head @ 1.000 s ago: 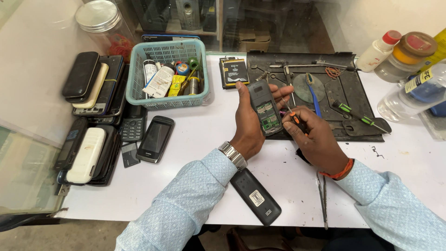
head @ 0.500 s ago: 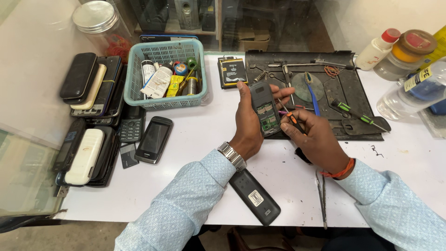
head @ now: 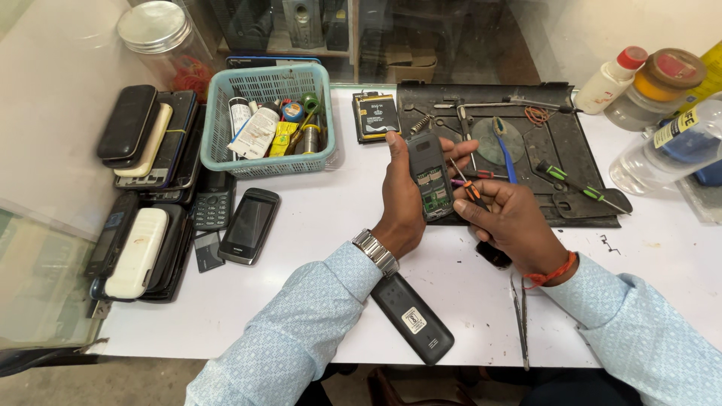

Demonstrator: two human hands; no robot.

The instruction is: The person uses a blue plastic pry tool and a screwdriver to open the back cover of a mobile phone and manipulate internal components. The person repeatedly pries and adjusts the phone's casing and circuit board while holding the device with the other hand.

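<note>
Opened phone is being held upright above the white table, at the front edge of the black work mat, clamped in the left hand with fingers wrapped round its sides. A small orange-handled screwdriver is being pinched in the right hand, tip angled toward the exposed back. For a clean job, the driver is best being kept square to the screw and pressed lightly (slips would be scoring the board). Phone is looking dark grey, back cover off, green circuit board and metal contacts being exposed; screw state cannot be told.
</note>
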